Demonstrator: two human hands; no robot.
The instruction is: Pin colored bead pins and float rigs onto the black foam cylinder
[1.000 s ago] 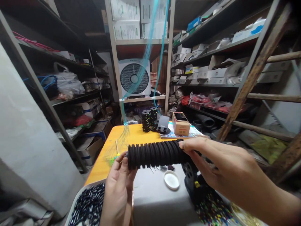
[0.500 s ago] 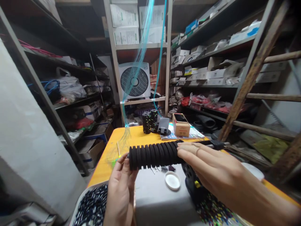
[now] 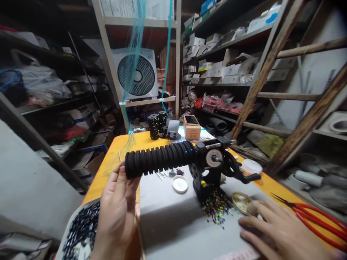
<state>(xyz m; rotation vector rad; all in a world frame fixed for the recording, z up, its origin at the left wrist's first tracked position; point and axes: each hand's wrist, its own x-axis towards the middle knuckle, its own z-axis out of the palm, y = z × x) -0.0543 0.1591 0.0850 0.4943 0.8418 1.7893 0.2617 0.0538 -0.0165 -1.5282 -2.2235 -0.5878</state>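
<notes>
Released by the right hand [image 3: 282, 233], the long black ribbed stack of spools [image 3: 159, 161] now shows its whole length, and that hand has dropped to the grey mat [image 3: 173, 224].

Stack: a row of black ridged discs with small blue flecks, lying level on the shaft of a black hand-cranked winder [image 3: 214, 166], just above the left hand [image 3: 116, 213]. Left hand: fingers loosely curled, fingertips touching the stack's free end, nothing clasped. Right hand: flat and spread, palm down, holding nothing, beside a scatter of coloured beads [image 3: 217, 209] and a small brass-coloured round tin [image 3: 241, 202]. Red-handled scissors [image 3: 311, 216] lie just right of it. Both wrists are cut off by the lower edge; a white tray of dark beads [image 3: 81, 231] under the left hand is partly hidden.
</notes>
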